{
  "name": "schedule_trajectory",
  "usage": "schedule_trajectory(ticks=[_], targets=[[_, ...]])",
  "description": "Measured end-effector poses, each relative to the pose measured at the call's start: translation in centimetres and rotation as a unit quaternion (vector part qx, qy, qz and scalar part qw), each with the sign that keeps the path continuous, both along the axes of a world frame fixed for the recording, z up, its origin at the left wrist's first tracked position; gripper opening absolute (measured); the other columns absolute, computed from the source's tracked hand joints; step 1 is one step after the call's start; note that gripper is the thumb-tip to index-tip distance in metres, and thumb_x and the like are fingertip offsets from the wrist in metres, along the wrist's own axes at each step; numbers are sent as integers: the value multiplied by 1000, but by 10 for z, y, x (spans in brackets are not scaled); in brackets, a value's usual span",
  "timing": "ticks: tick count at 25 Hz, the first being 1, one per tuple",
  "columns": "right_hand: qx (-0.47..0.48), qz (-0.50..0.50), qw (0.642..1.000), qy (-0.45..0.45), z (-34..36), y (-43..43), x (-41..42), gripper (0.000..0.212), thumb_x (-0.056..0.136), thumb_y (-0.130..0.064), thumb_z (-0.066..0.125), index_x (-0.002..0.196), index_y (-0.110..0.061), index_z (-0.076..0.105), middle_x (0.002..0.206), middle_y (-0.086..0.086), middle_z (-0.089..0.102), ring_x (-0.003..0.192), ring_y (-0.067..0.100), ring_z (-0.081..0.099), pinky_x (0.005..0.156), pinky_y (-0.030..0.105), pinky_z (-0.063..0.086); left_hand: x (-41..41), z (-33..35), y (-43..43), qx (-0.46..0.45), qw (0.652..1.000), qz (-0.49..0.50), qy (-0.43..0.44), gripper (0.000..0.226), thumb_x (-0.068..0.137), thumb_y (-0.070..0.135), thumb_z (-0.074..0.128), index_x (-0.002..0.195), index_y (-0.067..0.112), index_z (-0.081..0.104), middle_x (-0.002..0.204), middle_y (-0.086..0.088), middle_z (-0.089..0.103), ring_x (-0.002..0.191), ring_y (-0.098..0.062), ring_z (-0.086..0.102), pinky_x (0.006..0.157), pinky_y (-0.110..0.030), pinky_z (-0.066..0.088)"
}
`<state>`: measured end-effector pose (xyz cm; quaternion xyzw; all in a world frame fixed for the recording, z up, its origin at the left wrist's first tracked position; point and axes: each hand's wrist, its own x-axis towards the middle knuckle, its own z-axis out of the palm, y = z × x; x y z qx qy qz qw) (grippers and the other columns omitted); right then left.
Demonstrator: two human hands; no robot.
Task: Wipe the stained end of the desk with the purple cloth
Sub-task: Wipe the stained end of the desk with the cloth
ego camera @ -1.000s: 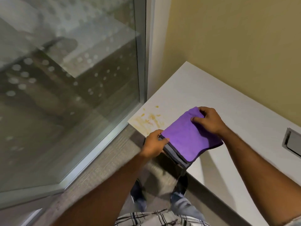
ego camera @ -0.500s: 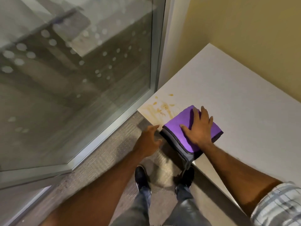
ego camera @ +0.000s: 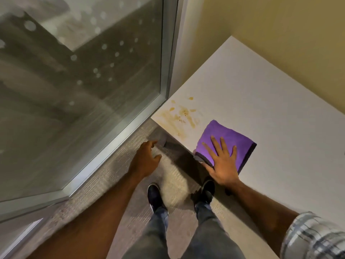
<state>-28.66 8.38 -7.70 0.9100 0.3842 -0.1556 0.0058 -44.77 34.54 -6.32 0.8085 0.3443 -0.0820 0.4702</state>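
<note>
A folded purple cloth (ego camera: 222,132) lies flat on the white desk (ego camera: 261,101), close to its front edge. My right hand (ego camera: 223,163) presses palm-down on the cloth's near half, fingers spread. Brown-yellow stains (ego camera: 182,116) mark the desk's left end, just left of the cloth and untouched by it. My left hand (ego camera: 146,159) hangs off the desk over the carpet, fingers loosely apart, holding nothing.
A glass partition with a metal frame (ego camera: 130,126) runs along the left, meeting the desk's end. A yellow wall (ego camera: 280,34) backs the desk. My legs and dark shoes (ego camera: 155,195) stand on grey carpet below the desk's front edge.
My left hand let go of the cloth and dropped away to the left. My right hand laid the cloth flat on the desk and now presses on it with fingers spread.
</note>
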Motion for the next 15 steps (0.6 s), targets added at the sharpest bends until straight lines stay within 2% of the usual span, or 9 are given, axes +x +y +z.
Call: schedule_trajectory(ticks=[4,5,6,8,11,13,15], targets=[[47,-171,984,18,0,35,27,73,90,-77,23,154,-43,15,167,-6,8,153,26,-3,114,72,-4,-15,-6,23,15,1000,-13,13,57,88,27,68,138,20,43,136,-6,52,117,-21,54,88,-33,47],[45,-188,981,17,2,50,31,73,91,-76,24,154,-41,15,167,-6,7,153,27,-4,113,73,-6,-18,-7,28,23,1000,-15,14,57,88,28,68,138,20,43,135,-7,53,117,-21,55,88,-32,47],[39,-174,984,15,1,61,30,73,92,-75,24,154,-40,14,167,-5,5,153,28,-5,111,73,-8,-20,-8,32,31,999,-15,16,56,88,27,69,138,19,44,135,-8,54,118,-22,55,89,-33,47],[26,-71,997,4,-2,61,11,71,93,-74,22,155,-41,12,167,-4,0,153,30,-6,112,74,-7,-20,-9,36,47,998,-21,22,57,87,27,70,138,16,46,135,-10,55,119,-25,56,92,-36,47],[-2,75,997,-25,-3,8,-23,71,93,-75,18,155,-42,10,167,-1,2,153,31,-5,109,77,8,-16,-7,37,81,996,-40,23,60,84,26,73,137,12,48,138,-14,54,123,-31,55,98,-45,49],[-4,52,998,-24,1,-28,-24,69,93,-74,16,154,-44,10,167,-2,4,154,29,-2,109,77,10,-14,-4,36,130,989,-69,25,62,83,28,74,137,12,48,139,-16,53,125,-33,54,99,-47,50],[3,-58,998,-1,3,-35,-13,70,91,-75,17,154,-46,11,167,-4,3,154,27,-2,112,75,3,-15,-2,37,177,979,-100,34,66,82,34,74,138,11,47,143,-16,50,129,-33,51,102,-48,48]])
